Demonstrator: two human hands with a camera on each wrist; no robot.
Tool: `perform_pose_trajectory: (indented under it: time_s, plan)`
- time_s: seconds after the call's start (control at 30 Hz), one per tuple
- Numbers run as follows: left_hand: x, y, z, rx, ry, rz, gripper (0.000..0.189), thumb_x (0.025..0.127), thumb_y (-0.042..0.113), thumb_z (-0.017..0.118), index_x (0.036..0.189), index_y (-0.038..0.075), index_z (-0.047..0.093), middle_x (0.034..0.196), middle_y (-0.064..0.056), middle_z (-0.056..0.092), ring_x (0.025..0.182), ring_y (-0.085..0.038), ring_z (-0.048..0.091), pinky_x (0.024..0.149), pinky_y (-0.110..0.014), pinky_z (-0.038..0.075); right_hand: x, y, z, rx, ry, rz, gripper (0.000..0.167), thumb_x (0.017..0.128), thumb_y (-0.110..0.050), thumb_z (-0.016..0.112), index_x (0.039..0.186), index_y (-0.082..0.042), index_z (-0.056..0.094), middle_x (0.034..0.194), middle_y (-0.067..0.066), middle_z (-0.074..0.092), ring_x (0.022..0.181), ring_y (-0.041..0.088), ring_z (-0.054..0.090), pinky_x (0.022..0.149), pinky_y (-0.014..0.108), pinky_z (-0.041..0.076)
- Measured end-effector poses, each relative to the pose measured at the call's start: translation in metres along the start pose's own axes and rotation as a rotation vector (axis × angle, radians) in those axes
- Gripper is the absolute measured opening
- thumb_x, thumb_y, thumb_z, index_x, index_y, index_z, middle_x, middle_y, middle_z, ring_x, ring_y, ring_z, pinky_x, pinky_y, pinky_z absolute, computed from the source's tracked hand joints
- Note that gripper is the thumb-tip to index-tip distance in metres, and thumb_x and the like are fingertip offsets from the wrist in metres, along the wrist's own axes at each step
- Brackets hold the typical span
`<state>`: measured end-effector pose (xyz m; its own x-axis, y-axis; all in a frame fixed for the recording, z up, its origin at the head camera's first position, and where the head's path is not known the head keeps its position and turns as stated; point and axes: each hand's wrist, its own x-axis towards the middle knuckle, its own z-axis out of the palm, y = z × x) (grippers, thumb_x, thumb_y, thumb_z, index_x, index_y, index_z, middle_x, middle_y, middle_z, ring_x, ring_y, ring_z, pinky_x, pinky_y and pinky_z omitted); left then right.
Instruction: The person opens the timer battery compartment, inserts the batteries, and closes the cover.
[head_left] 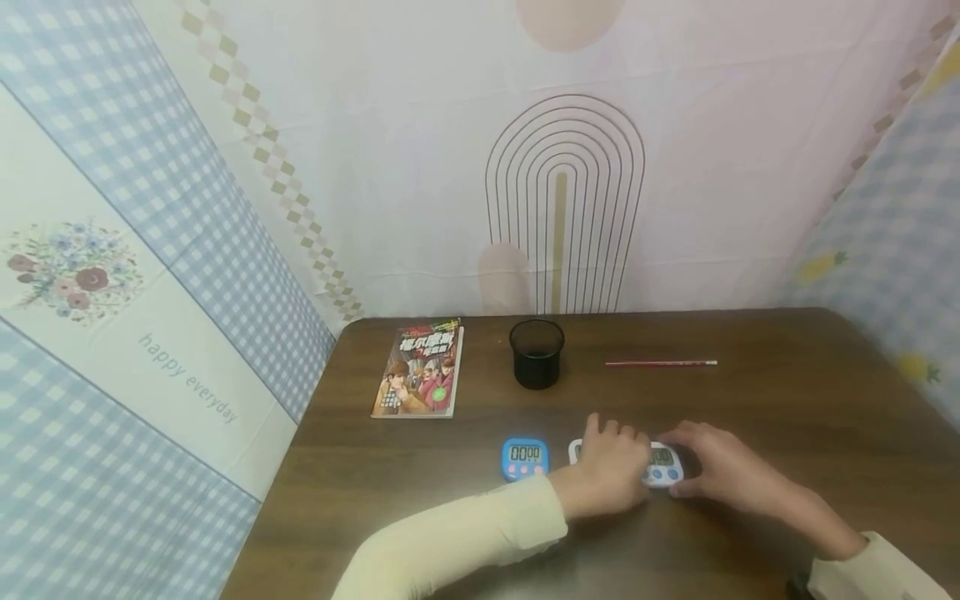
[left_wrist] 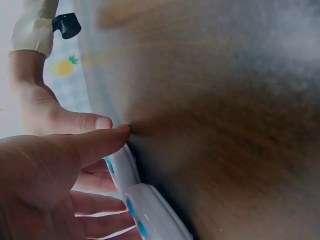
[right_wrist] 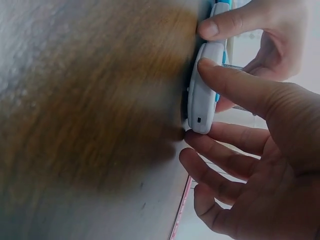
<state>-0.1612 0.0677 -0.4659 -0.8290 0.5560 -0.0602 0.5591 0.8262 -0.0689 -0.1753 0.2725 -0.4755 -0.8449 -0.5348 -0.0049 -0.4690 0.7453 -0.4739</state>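
Note:
Two white timers with blue buttons lie side by side on the brown table. My right hand [head_left: 723, 467] pinches the right-hand white timer [head_left: 663, 467] at its right end; the right wrist view shows the thumb on the edge of this timer [right_wrist: 205, 95] and fingertips by its end. From the left, my left hand [head_left: 611, 467] reaches over both, its thumb and fingers about the same timer's left part. It hides most of the other white timer [head_left: 575, 452], whose edge [left_wrist: 157, 215] shows in the left wrist view. A blue timer [head_left: 525, 458] with pink buttons lies left of the left hand.
Behind the hands stands a black mesh pen cup [head_left: 537, 367]. A comic-style book [head_left: 418, 371] lies at the back left, and a red pencil [head_left: 660, 363] at the back right. Patterned cloth [head_left: 420, 167] hangs behind the table [head_left: 337, 475] and along its sides.

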Motion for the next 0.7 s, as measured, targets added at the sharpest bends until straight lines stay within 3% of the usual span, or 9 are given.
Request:
perform_pose_trajectory:
  time_s: [0.13,0.27,0.5,0.7]
  plan:
    - [-0.009,-0.006,-0.005,-0.024,0.039,0.003,0.071,0.087,0.071,0.073,0.139,0.026,0.062,0.127,0.008,0.069,0.117,-0.015,0.062,0.114,-0.048,0.045,0.000,0.000,0.002,-0.004,-0.005,-0.001,0.065,0.068,-0.029,0.098,0.124,-0.005,0.073,0.112,0.001,0.072,0.101,0.022,0.068,0.086,0.046,0.062]
    - [-0.021,-0.021,-0.012,-0.068,0.133,-0.011,0.074,0.091,0.072,0.068,0.146,0.025,0.058,0.138,0.004,0.066,0.123,-0.017,0.063,0.115,-0.047,0.045,0.001,0.000,0.002,-0.006,0.001,-0.008,0.068,0.069,-0.030,0.098,0.126,-0.003,0.072,0.112,0.002,0.072,0.101,0.023,0.068,0.085,0.046,0.062]
    - [-0.049,-0.066,-0.026,-0.206,0.270,-0.065,0.071,0.096,0.061,0.070,0.151,0.019,0.055,0.150,-0.004,0.061,0.134,-0.024,0.059,0.120,-0.055,0.040,0.000,0.000,0.000,0.009,0.001,0.017,0.078,0.069,-0.032,0.098,0.133,0.000,0.068,0.123,0.018,0.072,0.111,0.040,0.069,0.093,0.062,0.059]
    - [-0.077,-0.100,-0.026,-0.279,0.326,-0.141,0.068,0.097,0.056,0.070,0.149,0.015,0.058,0.152,-0.010,0.060,0.136,-0.029,0.057,0.120,-0.059,0.038,-0.003,-0.001,-0.002,-0.009,-0.038,0.039,0.081,0.069,-0.035,0.098,0.135,0.001,0.067,0.127,0.020,0.071,0.115,0.041,0.068,0.095,0.062,0.058]
